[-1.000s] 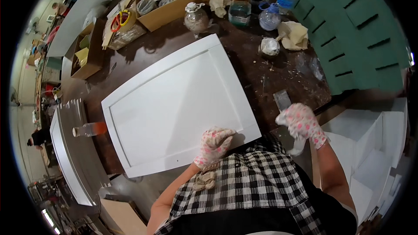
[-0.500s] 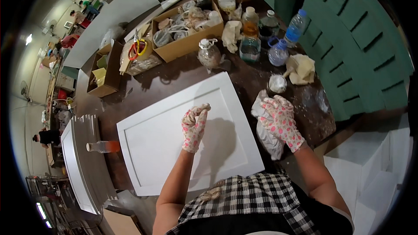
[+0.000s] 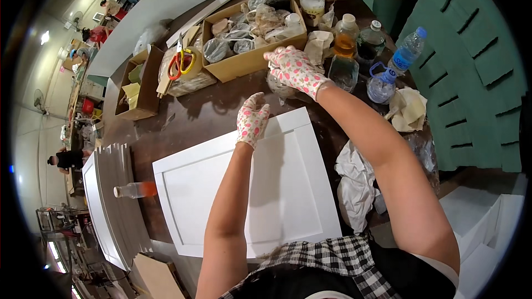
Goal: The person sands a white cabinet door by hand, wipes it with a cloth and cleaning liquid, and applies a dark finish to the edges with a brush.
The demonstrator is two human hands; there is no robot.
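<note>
My right hand (image 3: 296,72), in a white glove with a pink flower print, reaches across the table. Its fingers close round the top of a squat clear bottle (image 3: 280,87), covering the white top. My left hand (image 3: 252,119), in a matching glove, hovers over the far edge of a white framed panel (image 3: 249,188). Its fingers are loosely bent and apart, with nothing seen in them. The panel lies flat on the dark table (image 3: 183,119). A crumpled white cloth (image 3: 354,182) lies right of the panel, under my right forearm.
Behind my hands stands a cardboard box (image 3: 255,58) of wrapped containers, with scissors (image 3: 180,62) to its left. Several bottles, including a blue-labelled one (image 3: 409,51), crowd the far right near green boards (image 3: 471,66). Stacked panels (image 3: 113,205) and a bottle with orange liquid (image 3: 134,190) are left.
My right hand has left the white cloth and moved up and left onto the squat bottle. My left hand has risen toward the panel's far edge, its fingers loosening. The view has shifted slightly.
</note>
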